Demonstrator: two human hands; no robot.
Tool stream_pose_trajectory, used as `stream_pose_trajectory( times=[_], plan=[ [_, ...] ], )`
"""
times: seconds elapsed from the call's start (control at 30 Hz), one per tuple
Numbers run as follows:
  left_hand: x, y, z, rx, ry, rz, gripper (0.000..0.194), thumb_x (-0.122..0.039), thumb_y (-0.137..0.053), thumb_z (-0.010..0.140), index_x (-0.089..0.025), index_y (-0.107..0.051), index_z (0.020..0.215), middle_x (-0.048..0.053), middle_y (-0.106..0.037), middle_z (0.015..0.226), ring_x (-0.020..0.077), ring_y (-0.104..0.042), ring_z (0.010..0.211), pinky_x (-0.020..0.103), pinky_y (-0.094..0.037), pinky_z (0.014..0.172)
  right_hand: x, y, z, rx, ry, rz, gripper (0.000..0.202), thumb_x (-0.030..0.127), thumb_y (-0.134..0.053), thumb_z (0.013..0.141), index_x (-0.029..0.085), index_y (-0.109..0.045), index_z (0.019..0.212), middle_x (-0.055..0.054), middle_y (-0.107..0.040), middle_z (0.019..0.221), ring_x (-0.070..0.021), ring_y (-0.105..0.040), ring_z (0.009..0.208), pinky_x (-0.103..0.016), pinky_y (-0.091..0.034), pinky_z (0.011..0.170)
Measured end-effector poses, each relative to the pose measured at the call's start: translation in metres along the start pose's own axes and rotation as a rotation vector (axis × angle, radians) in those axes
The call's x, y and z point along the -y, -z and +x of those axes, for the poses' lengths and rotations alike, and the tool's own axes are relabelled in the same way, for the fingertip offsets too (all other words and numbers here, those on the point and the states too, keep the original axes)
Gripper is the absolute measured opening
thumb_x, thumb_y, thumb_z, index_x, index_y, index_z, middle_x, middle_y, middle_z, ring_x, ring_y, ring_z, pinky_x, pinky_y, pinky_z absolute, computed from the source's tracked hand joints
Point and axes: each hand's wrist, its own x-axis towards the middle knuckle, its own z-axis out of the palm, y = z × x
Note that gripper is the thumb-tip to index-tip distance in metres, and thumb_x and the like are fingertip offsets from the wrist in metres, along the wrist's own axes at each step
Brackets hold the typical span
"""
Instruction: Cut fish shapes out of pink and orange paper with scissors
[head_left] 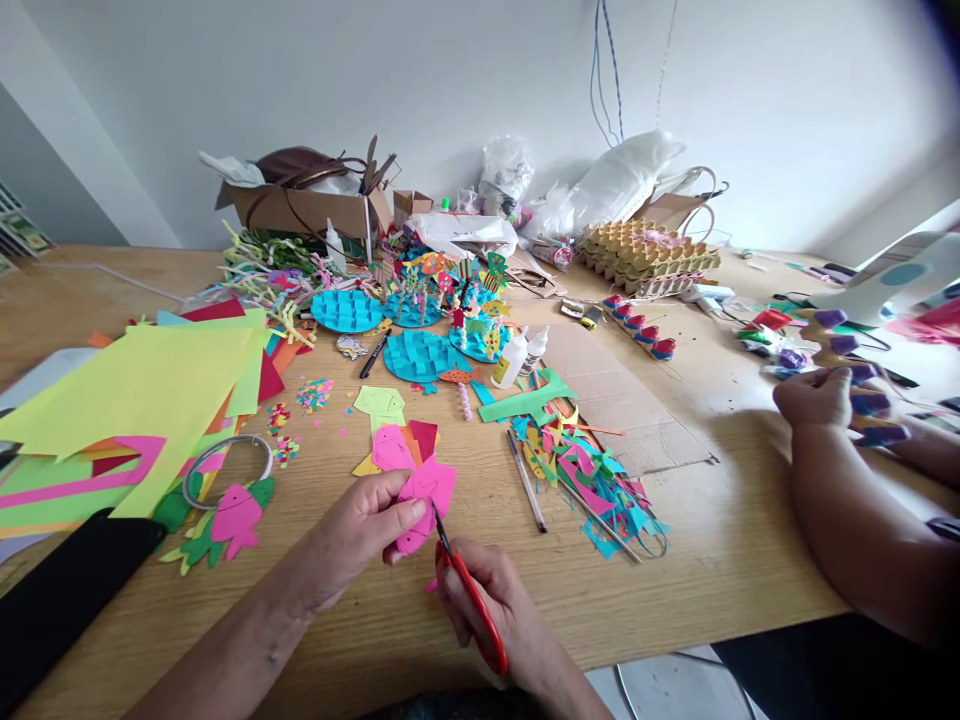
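head | left hand (379, 515) pinches pink paper (440, 482) | right hand (504, 592) holds scissors (472, 598) tilted

No word, number or brand can be read here. The front white bottle (509, 361) bears a label with a yellowish patch — its print is too small to make out — and the dark marking on the rear white bottle (535, 347) is likewise illegible.

cutout (440, 482) in left fingers (405, 516): matt paper | scissors (475, 598) in right fingers (487, 562): glossy plastic, metal | table (352, 640) under fingers: smooth wood | trays (646, 252) beyond: rough pulp
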Motion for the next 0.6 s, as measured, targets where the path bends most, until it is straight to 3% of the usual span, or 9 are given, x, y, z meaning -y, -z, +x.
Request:
stream_pose_trajectory(
  times=[0.4, 0.6],
  plan=[
    [0.0045, 0.0045, 0.0006, 0.03, 0.063, -0.014, 0.023, -0.032, -0.051, 0.08, -0.017, -0.048, 0.063, -0.006, -0.041, 0.052, 0.0074, -0.032, 0.047, 0.019, -0.026, 0.044, -0.0022, 0.0036, 0.0004, 0.03, -0.02, 0.009, 0.046, 0.056, -0.045, 0.085, 0.016, -0.046, 0.062, 0.005, -0.04, 0.049, -0.0069, -0.035, 0.041, -0.017, -0.028, 0.039],
    [0.0042, 0.0021, 0.0002, 0.006, 0.058, -0.018, 0.025, -0.034, -0.051, 0.079, -0.017, -0.047, 0.061, -0.006, -0.042, 0.051, 0.0079, -0.033, 0.047, 0.019, -0.027, 0.044, 0.0007, 0.0018, 0.0008, -0.001, -0.008, -0.051, 0.045, 0.053, -0.043, 0.086, 0.017, -0.042, 0.06, 0.006, -0.033, 0.051, -0.0072, -0.03, 0.044, -0.018, -0.023, 0.04]
  ],
)
